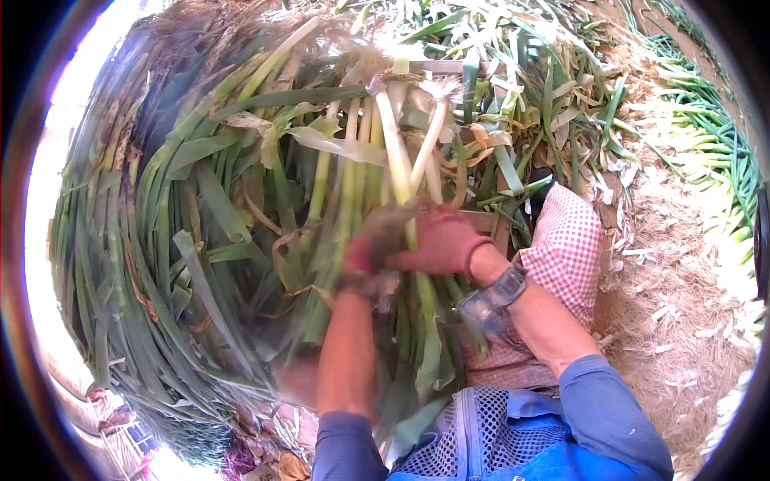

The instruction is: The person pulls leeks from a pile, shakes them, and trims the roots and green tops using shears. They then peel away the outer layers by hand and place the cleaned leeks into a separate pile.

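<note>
Both of my hands, in red gloves, are close together at the middle of the view. Long green onions (391, 140) with pale stems and roots run up and away from them, green leaves hanging below. My right hand (445, 239) is closed around the green onion stalks. My left hand (380, 236), smeared by motion, meets it from the left, its fingers bent in against the same stalks. The exact grip of its fingertips is blurred. More pale stalks (350, 172) lie beside the held ones, partly under a loose pale leaf (341, 146).
A large heap of green onions (152, 232) fills the left side. Leaf scraps (553, 88) are piled at the far right. Checked cloth (565, 240) covers my leg. Root-strewn ground (674, 353) spreads to the right, bordered by a row of green onions (710, 136).
</note>
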Demonstrator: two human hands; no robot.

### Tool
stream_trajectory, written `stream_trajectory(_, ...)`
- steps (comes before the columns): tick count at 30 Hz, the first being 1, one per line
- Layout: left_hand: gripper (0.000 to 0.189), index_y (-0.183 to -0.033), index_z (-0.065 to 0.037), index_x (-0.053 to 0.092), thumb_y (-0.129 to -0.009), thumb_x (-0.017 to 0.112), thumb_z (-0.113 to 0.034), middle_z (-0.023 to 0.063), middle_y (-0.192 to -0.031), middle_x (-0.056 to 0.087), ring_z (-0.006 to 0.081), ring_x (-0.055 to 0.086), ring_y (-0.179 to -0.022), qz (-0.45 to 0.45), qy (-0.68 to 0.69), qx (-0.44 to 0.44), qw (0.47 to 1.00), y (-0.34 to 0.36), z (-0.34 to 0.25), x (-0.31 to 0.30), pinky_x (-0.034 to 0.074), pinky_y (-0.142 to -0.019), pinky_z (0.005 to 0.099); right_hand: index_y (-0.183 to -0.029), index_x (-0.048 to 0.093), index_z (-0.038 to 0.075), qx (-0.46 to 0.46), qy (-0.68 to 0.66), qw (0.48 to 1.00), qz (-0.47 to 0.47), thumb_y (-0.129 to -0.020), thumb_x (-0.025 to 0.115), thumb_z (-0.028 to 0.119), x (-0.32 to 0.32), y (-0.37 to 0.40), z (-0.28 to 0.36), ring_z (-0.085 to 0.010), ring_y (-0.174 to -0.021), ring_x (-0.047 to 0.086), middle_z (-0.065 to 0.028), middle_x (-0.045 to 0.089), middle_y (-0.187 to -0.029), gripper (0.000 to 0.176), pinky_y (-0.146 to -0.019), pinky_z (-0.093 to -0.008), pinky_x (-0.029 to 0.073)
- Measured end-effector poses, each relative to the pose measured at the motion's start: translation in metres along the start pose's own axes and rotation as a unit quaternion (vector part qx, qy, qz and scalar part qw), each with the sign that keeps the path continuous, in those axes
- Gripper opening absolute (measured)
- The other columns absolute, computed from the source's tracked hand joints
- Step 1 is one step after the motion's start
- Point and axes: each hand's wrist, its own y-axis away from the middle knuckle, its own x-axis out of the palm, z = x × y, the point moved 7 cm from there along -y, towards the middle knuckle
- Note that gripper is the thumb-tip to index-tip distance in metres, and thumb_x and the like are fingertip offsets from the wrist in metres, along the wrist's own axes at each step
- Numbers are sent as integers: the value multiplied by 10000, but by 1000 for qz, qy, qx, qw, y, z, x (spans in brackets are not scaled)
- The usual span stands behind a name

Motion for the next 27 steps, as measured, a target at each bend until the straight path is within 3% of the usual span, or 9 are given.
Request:
stream_trajectory(2,404,-1213,23,750,-1020,717,-331,109,-1190,758,185,721,-1044,18,19,-181,983,15,-40,29,567,-962,354,-1555,413,-114,-13,41,993,-107,-896,617,789,-7,-8,-11,-378,-1277,670,-339,656,-1351,1136,-1099,-403,503)
stream_trajectory(4,428,-1207,45,747,-970,762,-311,94,-1151,760,179,714,-1004,54,-41,-14,998,6,-37,20,565,-919,339,-1362,668,-49,-56,-201,948,241,-914,663,635,-10,-16,-26,-365,-1124,734,-270,747,-1201,818,-1007,-410,558)
stream_trajectory(5,431,-1209,47,747,-950,775,-296,86,-1131,757,175,708,-986,25,-11,-106,994,7,-35,18,561,-904,334,-1151,782,-8,-47,-220,964,140,-901,684,452,-16,-21,-41,-349,-1029,750,-223,780,-1119,532,-955,-408,578)
stream_trajectory(9,432,-1183,38,752,-909,810,-291,64,-1045,748,172,700,-913,-41,33,-142,988,13,-37,12,563,-846,323,-1169,749,-39,-9,-279,958,67,-902,641,303,-24,-52,-87,-362,-1017,749,-249,769,-1118,447,-964,-432,576)
stream_trajectory(12,419,-1145,41,749,-901,813,-294,65,-996,742,178,702,-900,-37,13,-144,989,9,-33,3,570,-839,325,-1212,721,2,71,-6,993,89,-916,594,233,-54,-82,-100,-398,-1145,707,-253,738,-1217,396,-1024,-480,556)
stream_trajectory(18,424,-1129,53,749,-888,813,-290,90,-990,753,187,712,-904,-29,69,-142,987,27,-40,-6,586,-856,338,-1621,427,64,170,95,904,-380,-1014,609,337,-305,-89,-228,-304,-1136,736,-250,639,-1448,690,-1080,-450,559)
stream_trajectory(19,424,-1129,53,749,-888,813,-290,90,-990,753,187,712,-904,-28,70,-143,987,26,-36,-6,586,-856,338,-1012,817,151,102,464,868,-146,-772,735,322,-300,-78,-204,-334,-990,775,-194,784,-969,305,-990,-414,588)
stream_trajectory(20,425,-1134,53,755,-889,811,-289,94,-996,757,188,715,-888,-29,52,-143,988,22,-35,-5,589,-840,335,-1551,523,45,134,276,888,-343,-1014,606,317,-322,-71,-240,-252,-1042,754,-250,723,-1290,607,-1045,-438,583)
stream_trajectory(27,404,-1131,56,766,-899,804,-273,77,-993,757,157,706,-901,-39,60,-175,982,19,-37,5,570,-852,319,-1308,688,-30,108,-227,966,60,-930,738,521,-80,-58,-129,-273,-1003,729,-197,759,-1159,670,-923,-417,590)
